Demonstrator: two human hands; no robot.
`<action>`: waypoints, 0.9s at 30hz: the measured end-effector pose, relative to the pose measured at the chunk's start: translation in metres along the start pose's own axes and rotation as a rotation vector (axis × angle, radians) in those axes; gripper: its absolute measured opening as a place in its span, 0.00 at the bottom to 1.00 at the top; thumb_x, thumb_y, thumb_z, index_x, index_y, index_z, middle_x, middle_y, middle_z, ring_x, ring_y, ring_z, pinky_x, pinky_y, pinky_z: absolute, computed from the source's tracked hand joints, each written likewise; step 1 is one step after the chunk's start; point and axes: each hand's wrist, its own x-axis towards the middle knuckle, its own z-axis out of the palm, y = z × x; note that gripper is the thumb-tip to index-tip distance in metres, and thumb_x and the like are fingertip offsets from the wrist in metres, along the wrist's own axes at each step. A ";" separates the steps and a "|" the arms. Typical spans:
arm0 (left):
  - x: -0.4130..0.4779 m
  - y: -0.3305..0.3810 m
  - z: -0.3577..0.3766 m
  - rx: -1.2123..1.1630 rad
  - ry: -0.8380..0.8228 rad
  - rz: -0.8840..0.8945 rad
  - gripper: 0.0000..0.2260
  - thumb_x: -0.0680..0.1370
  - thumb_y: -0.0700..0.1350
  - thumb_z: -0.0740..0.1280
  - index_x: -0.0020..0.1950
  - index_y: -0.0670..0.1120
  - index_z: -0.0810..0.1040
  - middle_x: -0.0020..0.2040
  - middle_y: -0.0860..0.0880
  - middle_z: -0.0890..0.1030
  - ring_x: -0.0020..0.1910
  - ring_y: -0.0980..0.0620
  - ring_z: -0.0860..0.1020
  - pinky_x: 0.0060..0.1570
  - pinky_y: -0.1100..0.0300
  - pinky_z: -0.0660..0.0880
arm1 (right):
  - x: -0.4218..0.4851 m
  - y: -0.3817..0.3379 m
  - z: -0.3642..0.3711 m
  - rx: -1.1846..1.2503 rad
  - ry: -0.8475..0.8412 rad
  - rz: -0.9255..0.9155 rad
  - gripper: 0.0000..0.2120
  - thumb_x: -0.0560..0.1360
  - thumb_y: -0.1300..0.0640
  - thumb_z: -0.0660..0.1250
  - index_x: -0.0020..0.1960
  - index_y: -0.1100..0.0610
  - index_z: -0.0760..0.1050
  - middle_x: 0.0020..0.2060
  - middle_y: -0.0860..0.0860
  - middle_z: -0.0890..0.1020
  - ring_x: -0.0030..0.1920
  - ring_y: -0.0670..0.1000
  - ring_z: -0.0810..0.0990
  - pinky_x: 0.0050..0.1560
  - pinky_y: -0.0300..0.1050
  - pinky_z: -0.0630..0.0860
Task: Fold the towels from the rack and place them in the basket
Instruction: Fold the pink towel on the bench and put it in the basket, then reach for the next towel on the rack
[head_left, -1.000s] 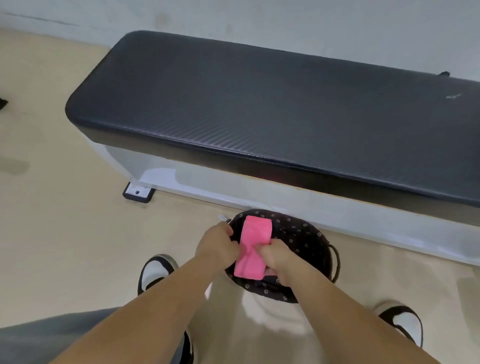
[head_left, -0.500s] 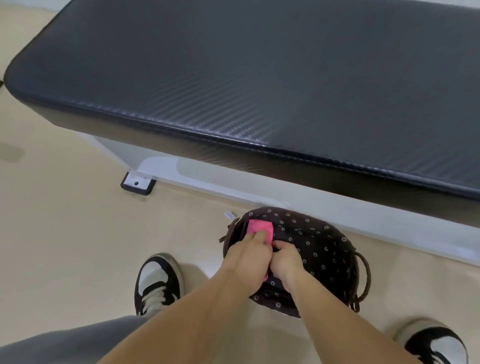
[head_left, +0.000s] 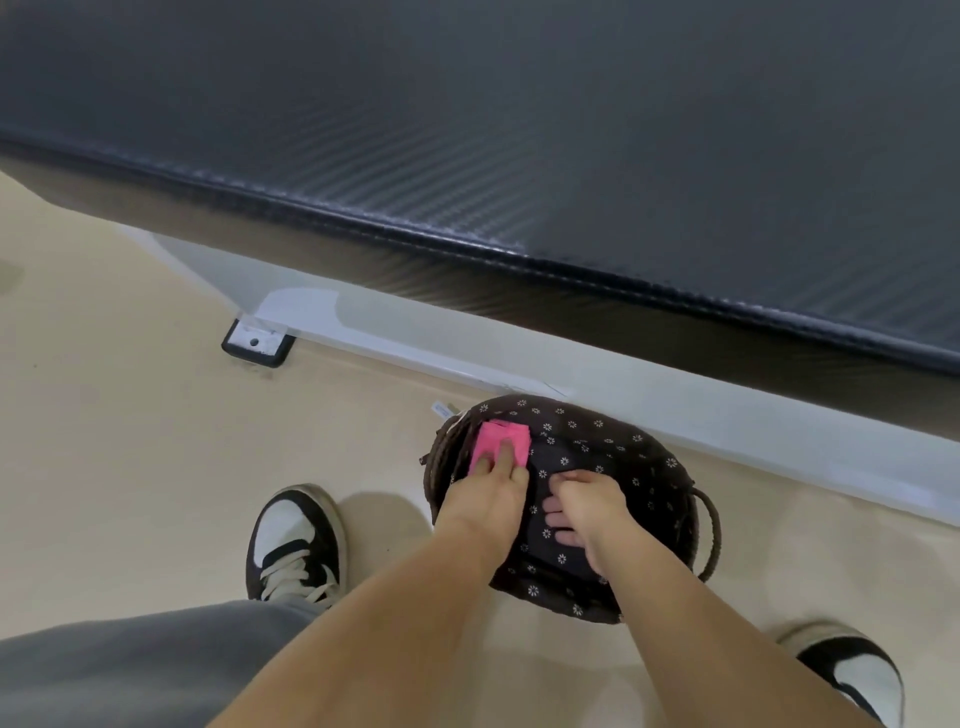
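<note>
Dark brown oval wicker basket with flower-print cloth liner, sitting on beige floor. Folded bright pink towel lies inside the basket, against its far-left wall. Left hand reaches in over the basket's left rim, fingers straight and close together, tips pressing flat on the near part of the towel. Right hand is inside the basket, toward its middle, clear of the towel; fingers loosely bent over the liner, nothing seen in them. Looped handle on the basket's right end; small white tag at its far-left edge. Long bench with black padded top and white base just beyond the basket. Black-and-white sneaker left of the basket, its pair to the near right; grey trouser leg at near left
</note>
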 end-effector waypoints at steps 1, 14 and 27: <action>-0.001 0.000 0.001 0.009 -0.031 -0.003 0.37 0.80 0.36 0.66 0.84 0.44 0.50 0.85 0.46 0.43 0.83 0.43 0.53 0.65 0.45 0.77 | -0.005 -0.003 -0.002 -0.003 -0.005 -0.016 0.05 0.82 0.57 0.65 0.48 0.50 0.75 0.40 0.57 0.81 0.43 0.55 0.78 0.49 0.53 0.82; -0.101 0.028 -0.123 -0.141 0.222 0.263 0.04 0.79 0.42 0.62 0.47 0.52 0.73 0.48 0.52 0.77 0.49 0.47 0.78 0.47 0.54 0.75 | -0.168 -0.077 -0.076 -0.858 -0.008 -0.441 0.14 0.82 0.48 0.62 0.46 0.55 0.80 0.42 0.49 0.80 0.49 0.53 0.80 0.52 0.47 0.75; -0.250 0.169 -0.269 -0.574 0.534 0.613 0.12 0.80 0.43 0.66 0.62 0.54 0.80 0.43 0.55 0.85 0.40 0.55 0.82 0.47 0.56 0.81 | -0.399 -0.114 -0.246 -0.654 0.381 -0.893 0.07 0.80 0.48 0.67 0.52 0.47 0.83 0.45 0.42 0.84 0.47 0.45 0.82 0.47 0.41 0.76</action>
